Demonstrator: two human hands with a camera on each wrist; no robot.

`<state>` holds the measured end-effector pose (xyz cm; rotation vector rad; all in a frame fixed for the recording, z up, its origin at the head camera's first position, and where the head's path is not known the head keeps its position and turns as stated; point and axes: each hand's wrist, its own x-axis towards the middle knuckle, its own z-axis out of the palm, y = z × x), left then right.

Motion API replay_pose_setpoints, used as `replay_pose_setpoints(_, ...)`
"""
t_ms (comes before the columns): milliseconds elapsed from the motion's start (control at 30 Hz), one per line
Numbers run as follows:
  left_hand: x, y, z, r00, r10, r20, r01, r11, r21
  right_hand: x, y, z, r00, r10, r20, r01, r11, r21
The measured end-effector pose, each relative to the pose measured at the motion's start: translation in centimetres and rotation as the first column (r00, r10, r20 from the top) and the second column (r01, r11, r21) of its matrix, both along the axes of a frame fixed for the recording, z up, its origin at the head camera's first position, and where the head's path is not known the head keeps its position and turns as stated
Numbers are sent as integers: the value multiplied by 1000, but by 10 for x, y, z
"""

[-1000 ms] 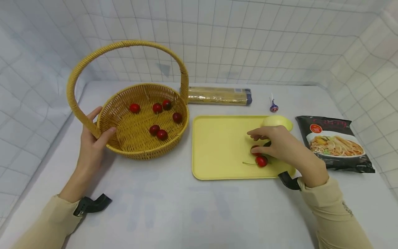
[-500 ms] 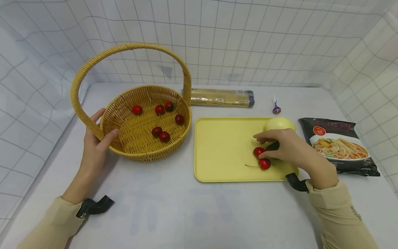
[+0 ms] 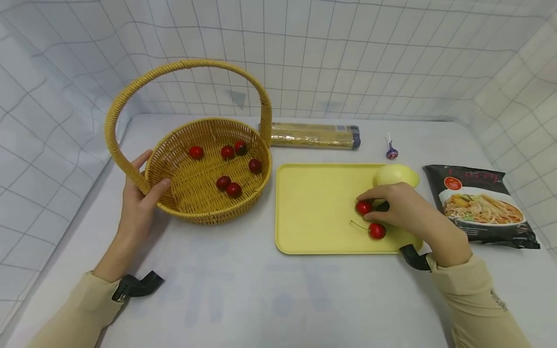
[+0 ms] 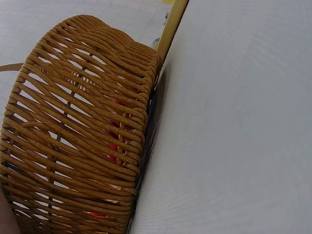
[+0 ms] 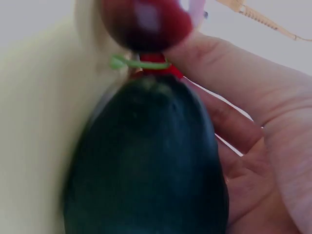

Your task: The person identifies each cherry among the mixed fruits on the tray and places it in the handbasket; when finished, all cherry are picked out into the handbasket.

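Observation:
At the left of the head view my left hand (image 3: 138, 203) grips the rim of a woven basket (image 3: 209, 218), thumb inside and fingers outside. Several red cherries (image 3: 233, 190) lie in this basket. On the right, my right hand (image 3: 402, 208) pinches a cherry (image 3: 363, 208) between thumb and fingertip, low over a yellow tray (image 3: 313, 208). A second cherry (image 3: 376, 231), its stem pointing left, lies just below the thumb. Under the right palm is a smooth, dark green oval thing (image 5: 146, 161), mostly hidden in the head view. A pale yellow rounded fruit (image 3: 396, 175) sits behind that hand.
A black noodle packet (image 3: 483, 205) lies right of the tray. Behind it stands a lollipop (image 3: 392, 152) with a purple-blue wrapper. A long gold-coloured wrapped pack (image 3: 313, 136) lies along the back. The basket's tall handle (image 3: 187, 64) arches above it. White gridded cloth walls enclose the table.
My right thumb and fingertip have come together on the upper cherry. The lower cherry has separated from it a little, and its stem has swung upward. My left hand keeps its grip.

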<state>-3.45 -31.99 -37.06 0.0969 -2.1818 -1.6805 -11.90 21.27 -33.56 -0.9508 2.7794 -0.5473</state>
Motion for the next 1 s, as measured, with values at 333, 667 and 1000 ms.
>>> replay_pose_setpoints(333, 1, -1, 0, 1000, -3, 0, 3, 999, -39, 1, -9, -3, 997, 27, -72, -34, 995, -93)
replay_pose_setpoints(667, 1, 2, 1, 1000, 9, -7, -10, 1000, -25, -1, -32, 0, 987, 90, -135, -113, 979, -172)
replay_pose_setpoints(1000, 0, 3, 2, 1000, 5, -10, -5, 1000, -9, -10, -70, 14, 985, 138, -103, -155, 972, -179)
